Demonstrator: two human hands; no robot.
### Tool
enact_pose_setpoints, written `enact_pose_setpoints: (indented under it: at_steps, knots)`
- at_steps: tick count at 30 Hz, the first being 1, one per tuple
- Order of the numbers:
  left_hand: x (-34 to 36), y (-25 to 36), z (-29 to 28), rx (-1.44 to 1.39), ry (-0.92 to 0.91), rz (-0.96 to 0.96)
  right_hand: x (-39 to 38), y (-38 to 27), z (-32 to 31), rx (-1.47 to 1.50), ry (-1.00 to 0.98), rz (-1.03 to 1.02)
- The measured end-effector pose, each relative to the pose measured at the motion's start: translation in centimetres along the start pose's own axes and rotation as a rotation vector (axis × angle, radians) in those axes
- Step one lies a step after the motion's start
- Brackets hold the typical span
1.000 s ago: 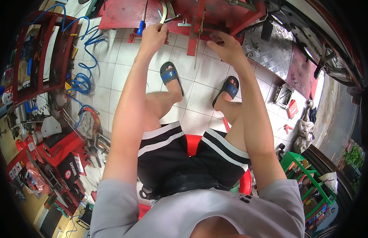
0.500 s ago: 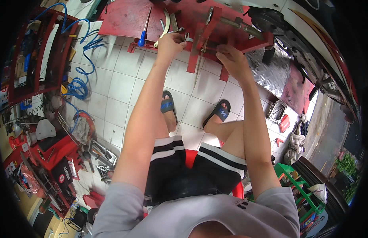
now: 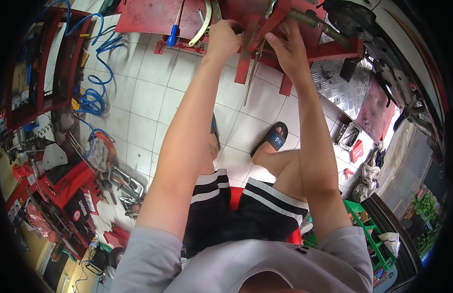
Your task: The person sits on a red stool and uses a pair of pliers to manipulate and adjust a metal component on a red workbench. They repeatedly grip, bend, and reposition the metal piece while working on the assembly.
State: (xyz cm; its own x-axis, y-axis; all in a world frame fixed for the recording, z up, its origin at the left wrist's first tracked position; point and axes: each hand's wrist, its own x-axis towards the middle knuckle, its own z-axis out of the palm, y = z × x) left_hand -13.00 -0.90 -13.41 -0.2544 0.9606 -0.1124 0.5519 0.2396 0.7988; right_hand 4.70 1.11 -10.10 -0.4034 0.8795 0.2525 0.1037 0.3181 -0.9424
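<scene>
My left hand (image 3: 224, 39) is curled at the red bench (image 3: 143, 17), left of a red metal frame (image 3: 274, 19); what its fingers hold is hidden. A blue-handled screwdriver (image 3: 172, 35), a pale curved piece (image 3: 203, 31) and metal tools lie just left of it. My right hand (image 3: 290, 53) is at the frame, thumb apart from its raised fingers, whose tips are partly hidden, beside a coil spring (image 3: 304, 18). A thin pale strip (image 3: 251, 83) hangs below the frame.
A red rack (image 3: 41, 63) with a coiled blue hose (image 3: 94, 95) stands left, above a cluttered red tool cart (image 3: 70, 180). A vehicle (image 3: 387, 39) and a metal tread plate (image 3: 334, 80) are at right, with a green rack (image 3: 363, 229) lower right. My sandalled foot (image 3: 269, 139) rests on tiles.
My left hand has moved rightward to the frame. My right hand has risen onto the frame beside the spring, thumb spread. My view has shifted slightly.
</scene>
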Motion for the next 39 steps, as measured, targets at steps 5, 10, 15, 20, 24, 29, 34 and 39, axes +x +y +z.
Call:
enact_pose_setpoints:
  at_steps: [5,10,15,20,24,29,34,39]
  knots:
    - [-0.1,-0.9,1.7,0.039,-0.021,-0.084,-1.0,-0.5,0.4,0.028,-0.072,0.1]
    - [-0.2,-1.8,1.7,-0.227,-0.176,-0.151,-1.4,0.0,-0.4,-0.164,-0.093,0.015]
    - [0.2,-2.5,1.8,-0.288,-0.167,-0.121,-1.8,0.5,0.6,0.195,-0.021,0.384]
    - [0.3,-2.3,1.4,-0.27,-0.118,-0.075,-1.8,-0.5,1.0,0.256,-0.095,0.415]
    - [0.0,-0.7,1.6,-0.086,-0.047,0.049,-1.8,1.6,0.1,0.21,-0.053,0.451]
    - [-0.3,-0.7,1.4,-0.088,-0.02,0.035,-1.7,1.7,0.4,0.182,-0.064,0.481]
    - [-0.8,0.1,0.9,-0.113,-0.053,-0.004,-1.6,1.2,0.4,0.165,-0.116,0.513]
    - [-0.6,0.1,0.8,-0.144,-0.11,-0.034,-1.6,1.9,0.3,0.119,-0.078,0.484]
